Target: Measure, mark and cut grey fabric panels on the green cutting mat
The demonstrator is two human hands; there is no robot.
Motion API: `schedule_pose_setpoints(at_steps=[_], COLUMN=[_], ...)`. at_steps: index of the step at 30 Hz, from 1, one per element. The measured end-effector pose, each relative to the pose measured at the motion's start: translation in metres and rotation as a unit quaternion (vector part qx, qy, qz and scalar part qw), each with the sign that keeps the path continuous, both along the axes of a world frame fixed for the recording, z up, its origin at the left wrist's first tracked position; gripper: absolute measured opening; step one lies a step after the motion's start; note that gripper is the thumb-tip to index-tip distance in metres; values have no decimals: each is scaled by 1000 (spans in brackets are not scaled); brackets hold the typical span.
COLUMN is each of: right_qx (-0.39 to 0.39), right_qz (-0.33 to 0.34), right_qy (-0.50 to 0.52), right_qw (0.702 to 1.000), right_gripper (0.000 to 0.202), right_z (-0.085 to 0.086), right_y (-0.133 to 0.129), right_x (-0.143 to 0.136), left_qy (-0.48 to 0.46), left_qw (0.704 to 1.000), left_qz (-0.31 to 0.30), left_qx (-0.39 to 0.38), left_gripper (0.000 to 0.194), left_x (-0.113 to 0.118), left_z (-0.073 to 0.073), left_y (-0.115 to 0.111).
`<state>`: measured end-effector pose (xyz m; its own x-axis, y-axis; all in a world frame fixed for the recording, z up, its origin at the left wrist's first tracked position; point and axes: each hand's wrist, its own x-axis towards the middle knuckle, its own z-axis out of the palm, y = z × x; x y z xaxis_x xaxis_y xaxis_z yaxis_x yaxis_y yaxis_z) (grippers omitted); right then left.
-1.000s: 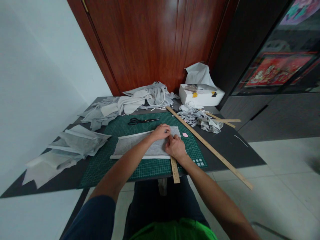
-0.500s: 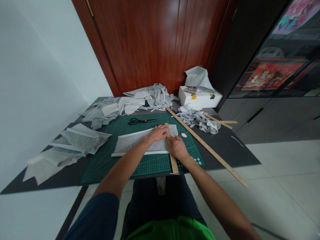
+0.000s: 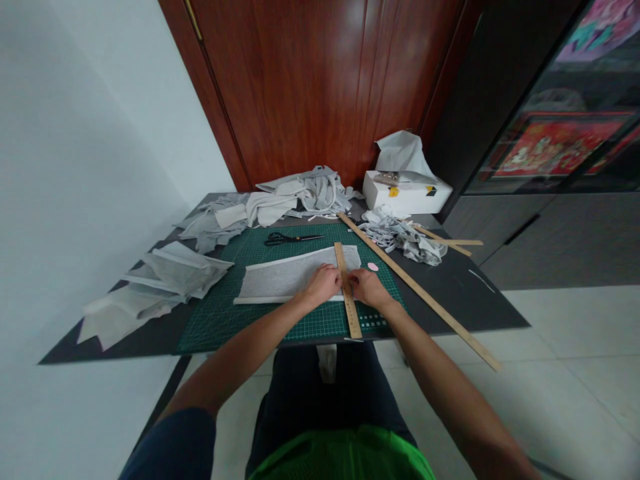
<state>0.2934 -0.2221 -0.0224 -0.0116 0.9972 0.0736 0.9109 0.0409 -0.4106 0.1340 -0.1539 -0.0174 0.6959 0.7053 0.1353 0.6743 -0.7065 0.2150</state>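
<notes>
Left hand now nearer the front edge of the cloth

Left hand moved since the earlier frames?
Yes: against the green cutting mat, the left hand has shifted toward the mat's near edge, farther from the black-handled scissors.

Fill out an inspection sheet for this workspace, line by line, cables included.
Surface: dark table, green cutting mat on top.
Job's things: short wooden ruler lying across grey fabric piece.
Clutter: scissors, loose fabric heaps, long wooden ruler overhanging the front edge.
Hands: left hand and right hand on either side of the short ruler; grip unclear.
Cables: nothing seen.
Surroundings: wooden door, white wall, dark cabinet.
</notes>
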Motion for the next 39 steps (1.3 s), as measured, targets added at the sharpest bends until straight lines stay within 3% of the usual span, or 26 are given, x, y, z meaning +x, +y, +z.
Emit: schedule_pose_setpoints(at_steps=[4, 10, 19, 25, 32, 39], right_qx=[-24, -48, -67, -76, -97, -87], right_qz=[-1, 1, -47, -56, -56, -86], right_qy=[31, -11, -43, -53, -75, -77], right_qw=[999, 999, 996, 994, 991, 989], right_gripper=[25, 33, 43, 41, 40, 47], right_z=[5, 4, 17, 21, 28, 17], right_y=[15, 27, 34, 35, 33, 33], right_x=[-2, -11, -15, -20, -24, -26], left_qy=[-9, -12, -34, -54, -66, -88], left_qw=[1000, 999, 998, 996, 998, 994], left_qz=[3, -3, -58, -64, -20, -58], left_qx=[-22, -33, 15, -7, -8, -1], left_gripper=[16, 19, 25, 21, 29, 32], left_x=[-10, -19, -34, -34, -26, -29], left_z=[-3, -7, -14, -15, -24, -29], left_y=[-20, -39, -78, -82, -77, -78])
